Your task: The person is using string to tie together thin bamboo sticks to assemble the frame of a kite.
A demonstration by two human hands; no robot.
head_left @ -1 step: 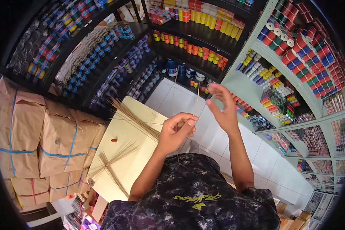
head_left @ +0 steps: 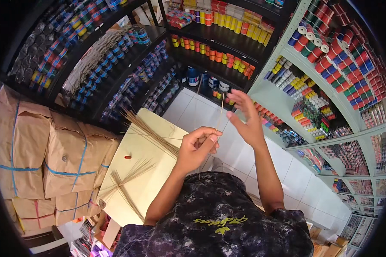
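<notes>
Over the table's right edge, my left hand [head_left: 199, 147] pinches a thin tan stick [head_left: 220, 112] between thumb and fingers. The stick points up and away from me. To its right, my right hand [head_left: 246, 122] is raised with fingers apart and nothing visible in it. A second slender stick seems to rise left of the first, but I cannot tell whether it is held. A long bundle of similar sticks [head_left: 152, 135] lies on the pale yellow table [head_left: 148, 182] beside my left hand. Nearer me on the table, more sticks [head_left: 120, 185] lie crossed in a loose pile.
A small red object [head_left: 128, 157] sits on the table. Brown paper parcels [head_left: 68, 150] tied with blue string are stacked at left. Black shelves [head_left: 218, 36] with spools stand ahead, and grey-green shelves [head_left: 330, 68] at right. White floor tiles [head_left: 294, 171] show beyond the table.
My right hand has shifted slightly left and up, nearer the stick's upper end. The left hand keeps its pinch and has hardly moved.
</notes>
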